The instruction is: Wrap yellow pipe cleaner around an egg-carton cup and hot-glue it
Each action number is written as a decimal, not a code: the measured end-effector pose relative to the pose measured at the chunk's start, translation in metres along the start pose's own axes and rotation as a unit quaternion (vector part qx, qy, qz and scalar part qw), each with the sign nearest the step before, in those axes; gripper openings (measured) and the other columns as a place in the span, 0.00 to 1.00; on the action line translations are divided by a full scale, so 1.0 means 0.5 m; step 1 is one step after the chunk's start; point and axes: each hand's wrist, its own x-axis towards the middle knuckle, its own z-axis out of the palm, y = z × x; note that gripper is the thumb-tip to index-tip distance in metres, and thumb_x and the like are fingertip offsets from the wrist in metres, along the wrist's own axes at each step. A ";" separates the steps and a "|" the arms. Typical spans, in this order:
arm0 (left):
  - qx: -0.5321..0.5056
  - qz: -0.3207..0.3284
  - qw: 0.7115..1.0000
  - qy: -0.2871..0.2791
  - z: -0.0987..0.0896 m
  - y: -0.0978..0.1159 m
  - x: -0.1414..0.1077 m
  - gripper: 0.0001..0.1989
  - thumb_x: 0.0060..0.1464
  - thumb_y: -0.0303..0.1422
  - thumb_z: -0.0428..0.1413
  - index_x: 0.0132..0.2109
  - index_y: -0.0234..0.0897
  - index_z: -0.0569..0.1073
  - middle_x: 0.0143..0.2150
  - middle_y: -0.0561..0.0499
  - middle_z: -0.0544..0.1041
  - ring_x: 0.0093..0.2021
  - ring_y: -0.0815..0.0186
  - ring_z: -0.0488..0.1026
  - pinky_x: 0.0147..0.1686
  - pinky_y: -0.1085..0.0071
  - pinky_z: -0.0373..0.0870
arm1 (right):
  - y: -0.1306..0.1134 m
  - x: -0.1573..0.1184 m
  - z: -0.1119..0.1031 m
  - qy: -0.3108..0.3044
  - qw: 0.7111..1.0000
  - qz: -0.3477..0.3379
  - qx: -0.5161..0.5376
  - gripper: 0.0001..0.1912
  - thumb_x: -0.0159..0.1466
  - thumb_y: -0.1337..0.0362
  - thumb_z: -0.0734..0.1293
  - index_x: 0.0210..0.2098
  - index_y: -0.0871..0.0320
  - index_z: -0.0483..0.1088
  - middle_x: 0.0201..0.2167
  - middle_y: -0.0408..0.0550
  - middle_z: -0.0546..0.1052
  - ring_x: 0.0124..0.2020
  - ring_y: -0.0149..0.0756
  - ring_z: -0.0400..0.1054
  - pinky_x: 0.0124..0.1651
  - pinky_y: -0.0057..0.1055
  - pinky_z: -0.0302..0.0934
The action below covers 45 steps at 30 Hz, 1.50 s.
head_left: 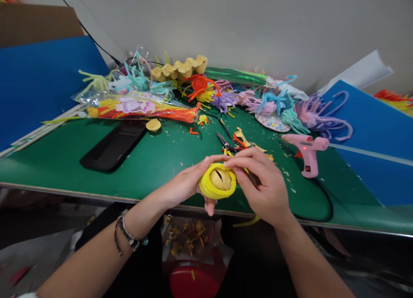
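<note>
Your left hand point(189, 180) grasps the yellow ring point(209, 191), just below centre; your right hand point(267, 184) pinches its rim. Scraps point(187, 238) lie in the red bin point(198, 281), bottom centre; a bag point(121, 103), upper left, holds stems point(174, 114). Green table point(171, 154), grey wall point(258, 27).

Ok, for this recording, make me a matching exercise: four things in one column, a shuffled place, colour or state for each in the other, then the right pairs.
Things
1. phone
2. craft piece
3. glue gun
4. egg carton

Descriptions
A. pink, with a small red light showing
B. tan, at the back near the wall
C. black, lying flat on the green table
D. between the left hand and the right hand

Pairs: 1-C, 2-D, 3-A, 4-B
</note>
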 end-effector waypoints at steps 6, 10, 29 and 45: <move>-0.030 -0.005 0.998 -0.057 -0.001 0.002 0.003 0.23 0.57 0.43 0.48 0.55 0.33 0.64 0.29 0.50 0.76 0.26 0.67 0.75 0.25 0.74 0.72 | 0.002 -0.001 -0.005 -0.006 1.000 -0.007 -0.001 0.12 0.60 0.76 0.60 0.34 0.56 0.71 0.30 0.43 0.68 0.33 0.28 0.65 0.35 0.26 0.60; -0.047 -0.009 0.996 -0.071 -0.001 0.004 0.003 0.23 0.53 0.41 0.52 0.52 0.32 0.65 0.29 0.49 0.76 0.26 0.67 0.75 0.25 0.75 0.71 | 0.002 -0.001 -0.007 -0.006 1.000 -0.007 -0.002 0.12 0.60 0.76 0.60 0.34 0.55 0.71 0.31 0.43 0.68 0.33 0.28 0.65 0.35 0.26 0.60; -0.050 -0.011 0.999 -0.014 -0.003 0.016 0.005 0.16 0.43 0.30 0.51 0.42 0.36 0.61 0.29 0.51 0.76 0.26 0.66 0.75 0.20 0.76 0.70 | -0.005 0.001 -0.011 0.002 0.999 0.012 -0.046 0.05 0.60 0.71 0.63 0.32 0.56 0.69 0.24 0.41 0.73 0.25 0.28 0.64 0.27 0.25 0.58; -0.042 -0.003 0.999 -0.012 -0.002 0.015 0.000 0.18 0.41 0.26 0.51 0.41 0.40 0.55 0.38 0.54 0.75 0.34 0.65 0.77 0.34 0.69 0.71 | 0.001 0.002 -0.005 -0.025 0.999 0.009 -0.030 0.05 0.58 0.73 0.65 0.29 0.57 0.69 0.24 0.41 0.75 0.25 0.27 0.67 0.28 0.23 0.60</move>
